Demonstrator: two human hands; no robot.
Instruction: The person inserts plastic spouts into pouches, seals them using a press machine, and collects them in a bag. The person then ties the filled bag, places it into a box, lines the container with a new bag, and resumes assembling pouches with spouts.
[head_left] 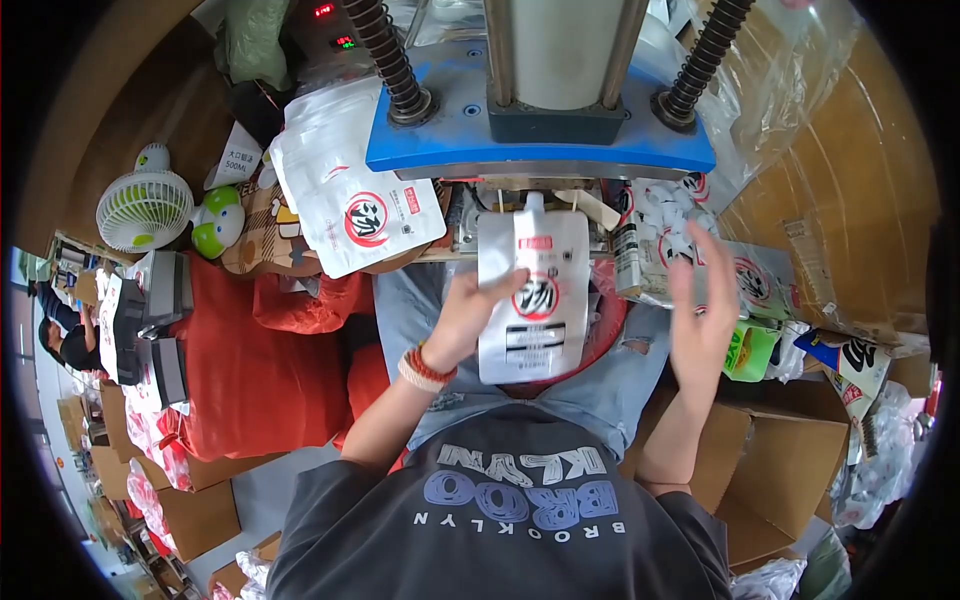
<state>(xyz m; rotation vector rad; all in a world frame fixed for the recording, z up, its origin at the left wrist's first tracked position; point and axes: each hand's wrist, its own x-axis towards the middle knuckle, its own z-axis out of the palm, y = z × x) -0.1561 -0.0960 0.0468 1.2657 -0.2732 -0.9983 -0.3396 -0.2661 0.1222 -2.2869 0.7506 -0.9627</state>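
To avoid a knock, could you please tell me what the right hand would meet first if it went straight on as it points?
Probably the small white pieces beyond the right hand, though depth is unclear and it might pass above them.

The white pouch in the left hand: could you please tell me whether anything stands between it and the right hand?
Nothing visible does: the left hand holds the white pouch at one side, and an open gap separates it from the right hand.
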